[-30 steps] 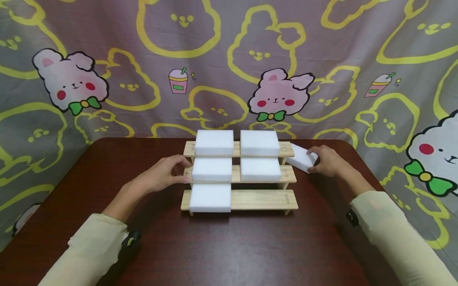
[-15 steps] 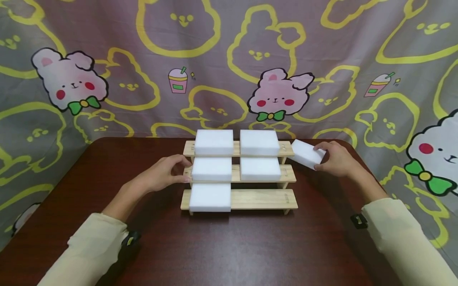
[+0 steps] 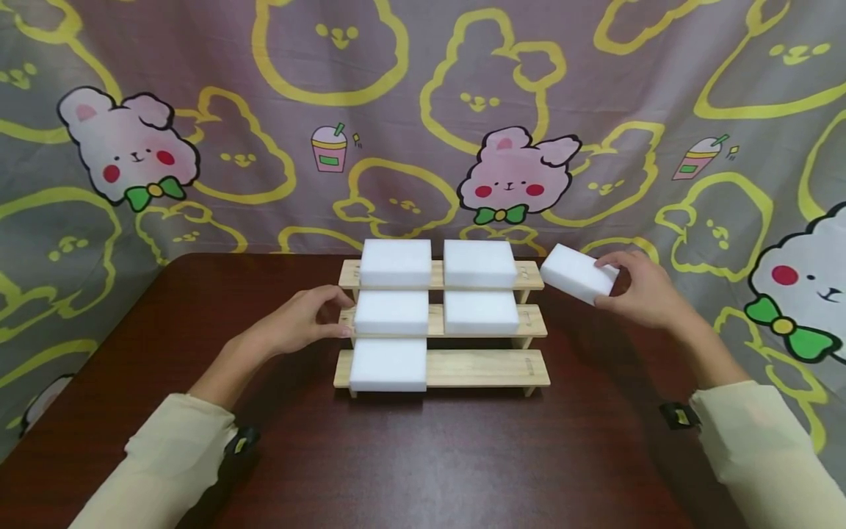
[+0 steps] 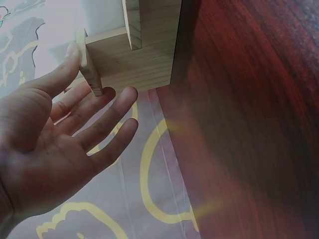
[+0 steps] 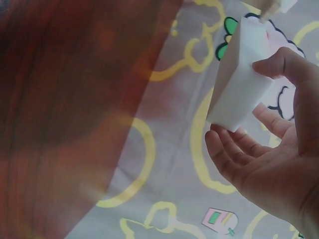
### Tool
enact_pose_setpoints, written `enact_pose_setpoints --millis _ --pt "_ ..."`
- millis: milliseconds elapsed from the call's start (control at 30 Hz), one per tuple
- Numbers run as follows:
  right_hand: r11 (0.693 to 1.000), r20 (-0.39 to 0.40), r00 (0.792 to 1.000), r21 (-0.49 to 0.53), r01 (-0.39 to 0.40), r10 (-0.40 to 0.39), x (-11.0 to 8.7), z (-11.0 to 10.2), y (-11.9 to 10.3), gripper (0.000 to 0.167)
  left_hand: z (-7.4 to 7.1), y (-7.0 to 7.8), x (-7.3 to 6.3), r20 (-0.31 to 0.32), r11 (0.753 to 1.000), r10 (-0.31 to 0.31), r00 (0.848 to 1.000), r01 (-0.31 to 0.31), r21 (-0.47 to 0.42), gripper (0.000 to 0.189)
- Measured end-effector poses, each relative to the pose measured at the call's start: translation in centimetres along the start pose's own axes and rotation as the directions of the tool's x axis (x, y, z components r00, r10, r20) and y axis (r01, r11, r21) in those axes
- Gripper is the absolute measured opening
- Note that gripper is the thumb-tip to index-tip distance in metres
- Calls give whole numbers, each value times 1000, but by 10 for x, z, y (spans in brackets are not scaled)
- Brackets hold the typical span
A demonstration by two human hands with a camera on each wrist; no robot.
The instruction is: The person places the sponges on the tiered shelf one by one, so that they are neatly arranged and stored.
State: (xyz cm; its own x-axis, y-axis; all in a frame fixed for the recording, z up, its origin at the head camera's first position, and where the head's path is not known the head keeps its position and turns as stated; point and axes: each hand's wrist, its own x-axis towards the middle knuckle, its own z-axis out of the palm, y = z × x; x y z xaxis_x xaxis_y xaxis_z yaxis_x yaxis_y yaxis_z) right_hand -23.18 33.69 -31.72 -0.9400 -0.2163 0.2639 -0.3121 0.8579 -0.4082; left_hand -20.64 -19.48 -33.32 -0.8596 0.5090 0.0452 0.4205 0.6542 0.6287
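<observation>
A three-tier wooden display shelf stands on the table, bearing white foam blocks: two on the top tier, two on the middle, one at the left of the bottom tier. My left hand pinches the left end of the middle tier; in the left wrist view, thumb and fingers lie on either side of the board's edge. To the right of the shelf, my right hand holds another white foam block, tilted, between thumb and fingers. The right wrist view shows this block with fingertips under its near end.
The dark red-brown table has rounded back corners. Directly behind it hangs a patterned curtain with cartoon rabbits. Bare wood shows on the right half of the bottom tier.
My right hand has lifted the foam block and carried it up and to the right, away from the shelf's right end. The left hand and the shelf stay in place.
</observation>
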Motion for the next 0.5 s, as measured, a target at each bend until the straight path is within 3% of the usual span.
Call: enact_pose_setpoints --millis 333,500 --pt "999 -11 1000 42 28 -28 -7 -16 -11 54 0 2 0 8 1000 -3 1000 3 -11 43" --pt "999 0 1000 47 6 -6 -12 -23 -18 54 -1 2 0 11 1000 7 1000 -7 -15 43"
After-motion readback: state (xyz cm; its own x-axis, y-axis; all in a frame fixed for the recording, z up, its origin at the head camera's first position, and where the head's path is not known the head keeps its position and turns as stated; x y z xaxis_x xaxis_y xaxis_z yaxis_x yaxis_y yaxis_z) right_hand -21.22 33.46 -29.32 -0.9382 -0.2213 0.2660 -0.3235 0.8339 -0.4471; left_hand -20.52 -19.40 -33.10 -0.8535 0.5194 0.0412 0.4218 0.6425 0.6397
